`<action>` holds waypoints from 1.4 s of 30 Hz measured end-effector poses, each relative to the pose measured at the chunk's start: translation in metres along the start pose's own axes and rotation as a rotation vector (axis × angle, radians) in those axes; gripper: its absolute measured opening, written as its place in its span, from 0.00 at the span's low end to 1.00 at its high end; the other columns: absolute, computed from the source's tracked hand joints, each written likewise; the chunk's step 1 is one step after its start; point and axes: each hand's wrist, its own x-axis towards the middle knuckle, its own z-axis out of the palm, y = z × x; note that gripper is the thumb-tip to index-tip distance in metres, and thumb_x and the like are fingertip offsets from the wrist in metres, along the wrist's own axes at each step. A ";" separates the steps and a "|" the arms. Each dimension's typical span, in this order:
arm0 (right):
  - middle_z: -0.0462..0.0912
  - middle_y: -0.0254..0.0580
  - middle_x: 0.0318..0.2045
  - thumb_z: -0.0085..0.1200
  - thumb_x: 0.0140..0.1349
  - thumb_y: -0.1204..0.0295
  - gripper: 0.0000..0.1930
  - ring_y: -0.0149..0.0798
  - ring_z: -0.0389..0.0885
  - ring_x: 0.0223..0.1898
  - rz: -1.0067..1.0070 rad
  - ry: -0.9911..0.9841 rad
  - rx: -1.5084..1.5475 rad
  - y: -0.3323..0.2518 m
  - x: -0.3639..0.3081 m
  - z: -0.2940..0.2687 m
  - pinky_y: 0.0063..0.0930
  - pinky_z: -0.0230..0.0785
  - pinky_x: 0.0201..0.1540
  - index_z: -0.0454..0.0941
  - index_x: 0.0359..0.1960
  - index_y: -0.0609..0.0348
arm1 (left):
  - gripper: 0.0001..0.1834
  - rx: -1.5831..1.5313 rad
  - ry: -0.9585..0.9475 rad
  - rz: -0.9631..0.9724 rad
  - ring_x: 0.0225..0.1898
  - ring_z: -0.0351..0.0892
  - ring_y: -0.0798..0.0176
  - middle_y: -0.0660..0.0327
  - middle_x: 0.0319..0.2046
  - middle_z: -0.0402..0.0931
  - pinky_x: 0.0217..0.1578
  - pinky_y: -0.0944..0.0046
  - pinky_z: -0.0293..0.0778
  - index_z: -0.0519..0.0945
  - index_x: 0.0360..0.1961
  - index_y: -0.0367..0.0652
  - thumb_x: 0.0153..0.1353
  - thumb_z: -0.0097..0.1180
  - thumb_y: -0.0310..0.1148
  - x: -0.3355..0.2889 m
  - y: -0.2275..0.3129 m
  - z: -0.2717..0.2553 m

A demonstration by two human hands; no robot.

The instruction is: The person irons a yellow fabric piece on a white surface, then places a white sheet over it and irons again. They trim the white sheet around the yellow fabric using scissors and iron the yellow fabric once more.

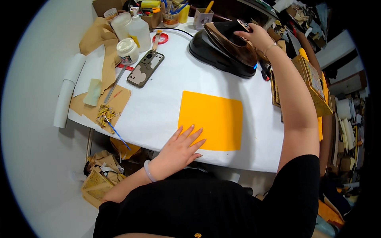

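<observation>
A yellow-orange rectangle of cloth or paper (214,119) lies flat on the white-covered table (158,107) in front of me. My left hand (180,146) rests on its lower left corner, fingers spread and holding nothing. At the far right, my right hand (260,37) is closed around the handle of a dark brown and black clothes iron (234,41). The iron sits on its black base (216,61), where a small blue light glows at the right end. A black cord runs from the base toward the back left.
Left of the sheet lie a phone (145,68), a metal ruler (115,85), a blue-handled brush (117,133) and yellow scraps (106,114) on brown card. Behind stand a white jar (127,51) and a pump bottle (139,31). Patterned boxes (311,85) are beside my right arm.
</observation>
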 end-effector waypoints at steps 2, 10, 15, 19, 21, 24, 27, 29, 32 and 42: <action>0.86 0.49 0.30 0.71 0.61 0.37 0.35 0.51 0.85 0.34 -0.051 0.113 0.017 0.002 -0.009 -0.004 0.41 0.78 0.44 0.85 0.45 0.63 | 0.28 -0.045 0.010 0.043 0.78 0.64 0.43 0.51 0.76 0.69 0.78 0.37 0.56 0.79 0.69 0.45 0.74 0.61 0.47 0.006 0.001 0.004; 0.86 0.49 0.29 0.71 0.67 0.54 0.22 0.50 0.87 0.29 -0.202 0.163 0.114 -0.076 -0.156 -0.063 0.39 0.78 0.33 0.79 0.50 0.56 | 0.25 -0.125 0.047 0.088 0.78 0.66 0.45 0.52 0.74 0.72 0.78 0.41 0.59 0.80 0.65 0.39 0.72 0.64 0.41 -0.002 0.007 0.009; 0.89 0.48 0.34 0.70 0.67 0.57 0.23 0.54 0.90 0.33 -0.204 -0.243 -0.031 -0.095 -0.249 -0.031 0.41 0.82 0.35 0.75 0.57 0.52 | 0.24 -0.126 0.062 0.147 0.77 0.68 0.47 0.53 0.72 0.74 0.77 0.43 0.62 0.81 0.64 0.38 0.71 0.65 0.38 -0.013 0.000 0.022; 0.89 0.47 0.35 0.68 0.69 0.59 0.23 0.52 0.90 0.33 -0.258 -0.276 -0.027 -0.101 -0.265 -0.010 0.39 0.81 0.35 0.74 0.57 0.54 | 0.24 -0.134 0.081 0.157 0.76 0.69 0.47 0.53 0.71 0.75 0.76 0.43 0.63 0.81 0.64 0.37 0.70 0.65 0.37 -0.012 -0.002 0.022; 0.89 0.47 0.34 0.67 0.69 0.59 0.22 0.52 0.89 0.32 -0.282 -0.265 -0.026 -0.104 -0.260 -0.004 0.40 0.80 0.33 0.74 0.56 0.54 | 0.24 -0.145 0.090 0.148 0.76 0.70 0.48 0.53 0.71 0.75 0.76 0.44 0.63 0.81 0.64 0.37 0.70 0.65 0.36 -0.013 -0.002 0.023; 0.88 0.47 0.32 0.67 0.69 0.58 0.20 0.52 0.88 0.30 -0.316 -0.288 -0.063 -0.116 -0.238 0.003 0.41 0.80 0.32 0.74 0.53 0.54 | 0.24 -0.154 0.091 0.127 0.76 0.69 0.49 0.53 0.72 0.75 0.76 0.45 0.63 0.81 0.64 0.37 0.70 0.65 0.36 -0.014 -0.002 0.023; 0.88 0.50 0.33 0.68 0.68 0.58 0.22 0.58 0.88 0.33 -0.305 -0.272 -0.047 -0.119 -0.217 0.012 0.45 0.80 0.34 0.74 0.56 0.51 | 0.24 -0.161 0.099 0.125 0.77 0.68 0.50 0.54 0.72 0.74 0.77 0.45 0.62 0.81 0.64 0.38 0.70 0.65 0.36 -0.015 -0.002 0.027; 0.89 0.52 0.34 0.68 0.68 0.57 0.23 0.61 0.88 0.36 -0.284 -0.280 -0.059 -0.119 -0.202 0.017 0.47 0.80 0.36 0.74 0.58 0.50 | 0.24 -0.165 0.100 0.118 0.77 0.68 0.50 0.54 0.72 0.74 0.77 0.45 0.61 0.81 0.64 0.38 0.70 0.65 0.36 -0.017 -0.002 0.026; 0.89 0.52 0.36 0.68 0.68 0.57 0.24 0.59 0.89 0.38 -0.277 -0.250 -0.079 -0.114 -0.189 0.022 0.46 0.81 0.38 0.74 0.59 0.51 | 0.24 -0.157 0.088 0.120 0.77 0.68 0.51 0.54 0.73 0.74 0.77 0.46 0.61 0.81 0.64 0.38 0.70 0.65 0.36 -0.017 -0.002 0.025; 0.90 0.54 0.45 0.63 0.72 0.62 0.23 0.58 0.90 0.42 -0.264 -0.202 0.087 -0.115 -0.206 0.009 0.44 0.82 0.42 0.73 0.64 0.53 | 0.20 -0.082 0.205 0.121 0.69 0.78 0.55 0.57 0.66 0.80 0.77 0.42 0.60 0.86 0.57 0.44 0.63 0.68 0.35 -0.032 -0.015 0.009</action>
